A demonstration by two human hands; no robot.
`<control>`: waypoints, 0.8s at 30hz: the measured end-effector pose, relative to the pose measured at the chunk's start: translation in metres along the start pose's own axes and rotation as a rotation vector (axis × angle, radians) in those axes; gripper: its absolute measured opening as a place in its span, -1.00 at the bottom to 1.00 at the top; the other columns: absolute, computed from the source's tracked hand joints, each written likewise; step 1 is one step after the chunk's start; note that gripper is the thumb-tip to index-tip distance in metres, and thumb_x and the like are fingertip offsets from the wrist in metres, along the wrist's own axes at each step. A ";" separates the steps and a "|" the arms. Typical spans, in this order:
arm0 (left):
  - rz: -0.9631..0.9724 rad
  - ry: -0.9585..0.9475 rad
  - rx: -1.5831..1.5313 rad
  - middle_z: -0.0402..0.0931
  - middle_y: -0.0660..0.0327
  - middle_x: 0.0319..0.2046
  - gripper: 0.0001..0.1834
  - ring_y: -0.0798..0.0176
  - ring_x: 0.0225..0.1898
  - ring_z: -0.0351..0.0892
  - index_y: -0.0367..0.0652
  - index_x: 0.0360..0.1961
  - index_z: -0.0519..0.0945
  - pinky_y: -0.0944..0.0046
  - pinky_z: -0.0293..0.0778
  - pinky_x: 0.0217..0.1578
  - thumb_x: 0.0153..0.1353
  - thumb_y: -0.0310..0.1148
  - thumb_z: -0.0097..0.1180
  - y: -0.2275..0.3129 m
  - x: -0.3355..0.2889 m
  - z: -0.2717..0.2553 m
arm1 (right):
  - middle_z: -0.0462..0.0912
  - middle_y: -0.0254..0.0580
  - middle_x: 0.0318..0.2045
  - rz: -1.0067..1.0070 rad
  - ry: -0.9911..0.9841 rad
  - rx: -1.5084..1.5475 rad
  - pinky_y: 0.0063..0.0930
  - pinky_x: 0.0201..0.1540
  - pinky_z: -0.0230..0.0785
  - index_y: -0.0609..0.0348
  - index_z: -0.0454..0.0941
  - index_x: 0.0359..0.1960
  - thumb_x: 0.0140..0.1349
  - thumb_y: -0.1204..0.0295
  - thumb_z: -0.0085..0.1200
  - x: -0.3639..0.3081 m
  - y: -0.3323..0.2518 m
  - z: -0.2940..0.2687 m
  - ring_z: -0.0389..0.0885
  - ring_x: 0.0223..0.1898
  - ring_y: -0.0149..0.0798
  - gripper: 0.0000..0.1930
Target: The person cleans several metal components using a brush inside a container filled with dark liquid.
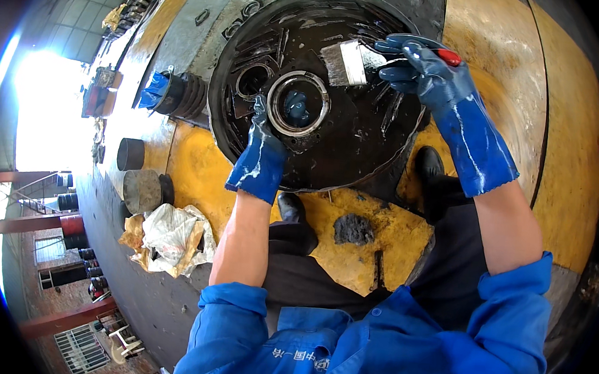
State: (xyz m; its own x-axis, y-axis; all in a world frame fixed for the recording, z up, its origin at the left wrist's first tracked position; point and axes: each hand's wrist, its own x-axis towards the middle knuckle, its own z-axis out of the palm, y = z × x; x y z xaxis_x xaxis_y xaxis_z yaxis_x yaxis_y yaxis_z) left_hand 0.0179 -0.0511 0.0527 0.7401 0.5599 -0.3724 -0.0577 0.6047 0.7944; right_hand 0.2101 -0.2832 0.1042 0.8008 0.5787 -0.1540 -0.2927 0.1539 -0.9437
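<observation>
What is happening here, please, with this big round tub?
A person in blue gloves is working over a dark, wet-looking tub. The left hand grips a metal ring, its fingers showing through the opening. The right hand holds a flat brush with its bristles close to the ring; whether they touch, I cannot tell.

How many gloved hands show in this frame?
2. The left hand holds the metal ring over the round tub, fingers showing through its opening; the right hand, farther right and higher, holds the brush. No others show.
</observation>
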 end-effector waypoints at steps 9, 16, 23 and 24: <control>-0.085 -0.086 -0.345 0.65 0.16 0.06 -0.52 0.28 -0.03 0.62 -0.27 0.22 0.56 0.31 0.46 0.14 0.62 -0.12 -0.17 -0.015 0.025 0.009 | 0.69 -0.06 0.14 -0.063 -0.125 0.249 -0.19 -0.11 0.68 0.16 0.52 0.26 0.46 0.13 0.07 -0.001 -0.001 0.001 0.79 -0.08 -0.05 -0.53; -0.046 -0.103 -0.263 0.65 0.15 0.07 -0.53 0.27 -0.03 0.62 -0.27 0.23 0.56 0.30 0.46 0.15 0.62 -0.13 -0.18 -0.016 0.030 0.012 | 0.79 -0.05 -0.14 -0.038 -0.042 0.223 -0.34 -0.21 0.75 0.25 0.66 0.01 0.44 0.40 0.19 -0.012 0.020 0.057 0.82 -0.26 -0.19 -0.77; 0.066 -0.096 0.051 0.64 0.14 0.08 -0.54 0.27 -0.02 0.61 -0.27 0.24 0.55 0.29 0.46 0.16 0.62 -0.15 -0.18 -0.014 0.025 0.006 | 0.75 -0.20 -0.15 -0.045 -0.178 0.148 -0.60 -0.08 0.59 0.26 0.69 -0.01 0.43 0.48 0.15 -0.031 0.045 0.092 0.68 -0.21 -0.48 -0.81; 0.095 -0.100 0.132 0.64 0.14 0.08 -0.54 0.27 -0.02 0.61 -0.27 0.24 0.54 0.29 0.46 0.16 0.62 -0.15 -0.18 -0.014 0.024 0.006 | 0.75 -0.26 -0.19 -0.179 -0.205 0.070 -0.63 -0.12 0.55 0.24 0.70 0.00 0.43 0.44 0.17 -0.030 0.047 0.091 0.65 -0.25 -0.52 -0.80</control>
State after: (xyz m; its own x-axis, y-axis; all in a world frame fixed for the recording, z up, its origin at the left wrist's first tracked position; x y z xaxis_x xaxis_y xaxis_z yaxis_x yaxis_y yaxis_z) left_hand 0.0400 -0.0495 0.0359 0.7987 0.5481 -0.2482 -0.0472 0.4683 0.8823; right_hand 0.1247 -0.2205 0.0914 0.7225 0.6865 0.0822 -0.1977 0.3191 -0.9269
